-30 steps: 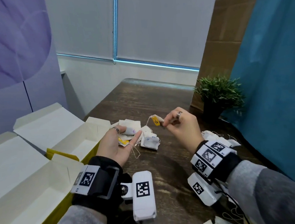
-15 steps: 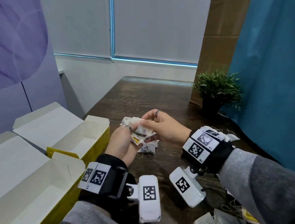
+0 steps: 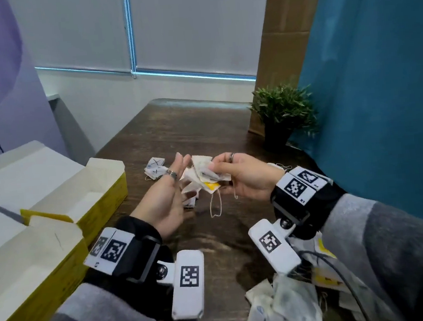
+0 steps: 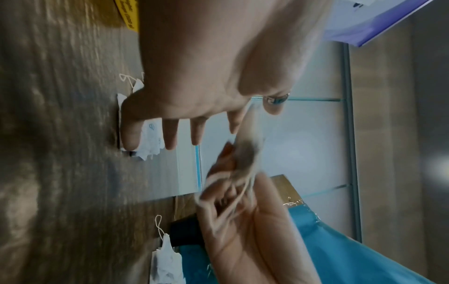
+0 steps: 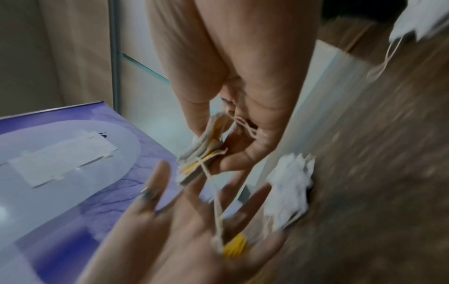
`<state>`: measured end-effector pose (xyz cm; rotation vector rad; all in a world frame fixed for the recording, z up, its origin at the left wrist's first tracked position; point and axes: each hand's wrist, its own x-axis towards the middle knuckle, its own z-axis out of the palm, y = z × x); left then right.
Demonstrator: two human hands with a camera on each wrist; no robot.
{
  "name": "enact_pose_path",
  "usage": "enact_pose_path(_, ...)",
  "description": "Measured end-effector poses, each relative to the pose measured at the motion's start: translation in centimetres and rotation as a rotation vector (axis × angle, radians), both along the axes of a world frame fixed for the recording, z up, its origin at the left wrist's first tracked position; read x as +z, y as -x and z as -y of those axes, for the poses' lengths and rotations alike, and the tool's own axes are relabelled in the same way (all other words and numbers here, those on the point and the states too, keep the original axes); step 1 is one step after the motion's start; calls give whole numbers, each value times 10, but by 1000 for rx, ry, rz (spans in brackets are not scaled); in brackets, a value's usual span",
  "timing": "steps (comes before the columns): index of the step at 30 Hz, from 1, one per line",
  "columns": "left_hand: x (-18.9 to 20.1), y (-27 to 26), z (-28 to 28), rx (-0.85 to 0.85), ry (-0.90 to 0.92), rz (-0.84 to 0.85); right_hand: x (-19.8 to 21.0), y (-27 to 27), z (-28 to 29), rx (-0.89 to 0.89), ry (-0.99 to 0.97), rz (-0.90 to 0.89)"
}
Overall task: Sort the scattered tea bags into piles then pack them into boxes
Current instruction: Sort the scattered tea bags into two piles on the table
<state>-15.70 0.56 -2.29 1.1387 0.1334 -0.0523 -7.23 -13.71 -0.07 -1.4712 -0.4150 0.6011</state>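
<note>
My right hand (image 3: 218, 166) pinches a small stack of tea bags (image 3: 205, 175) above the dark wooden table (image 3: 189, 126); a yellow tag and strings hang below it. In the right wrist view the stack (image 5: 203, 153) sits between thumb and fingers. My left hand (image 3: 174, 186) is open beside the stack, palm towards it, fingers straight and holding nothing. Behind it a few tea bags marked with an X (image 3: 156, 167) lie on the table. More tea bags (image 3: 282, 305) are heaped near my right forearm. Two open white boxes with yellow sides (image 3: 106, 202) (image 3: 49, 277) stand at the left.
A small potted plant (image 3: 283, 113) stands at the table's right side against a teal curtain (image 3: 378, 94) and a cardboard panel (image 3: 283, 26). A loose tea bag (image 4: 165, 263) lies on the table under my right hand.
Half a second ago both hands held the stack together. My left hand has since let go and opened, and my right hand holds the stack alone.
</note>
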Motion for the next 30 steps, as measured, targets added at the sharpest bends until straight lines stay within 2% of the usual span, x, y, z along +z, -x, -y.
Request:
enact_pose_path(2,-2,0,0,-1,-102,-59,1,-22,27,-179,165,151)
enact_pose_path(5,-4,-1,0,12,-144,-83,-4,-55,74,-374,441,305)
enact_pose_path(10,3,8,-3,35,-207,-28,-19,-81,118,-446,878,452)
enact_pose_path(14,12,20,6,38,-435,18,-5,-64,128,-301,1123,601)
enact_pose_path(19,32,33,37,-319,-1062,41,12,-29,139,-17,1370,631)
enact_pose_path(21,41,36,50,-446,-1233,53,13,-17,143,115,1490,633)
enact_pose_path(25,36,44,77,-678,-1347,-15,8,4,148,307,1435,430)
enact_pose_path(27,25,48,90,-770,-1453,-26,3,14,149,315,1411,342)
enact_pose_path(30,13,51,103,-797,-1578,25,-3,20,149,307,1371,241)
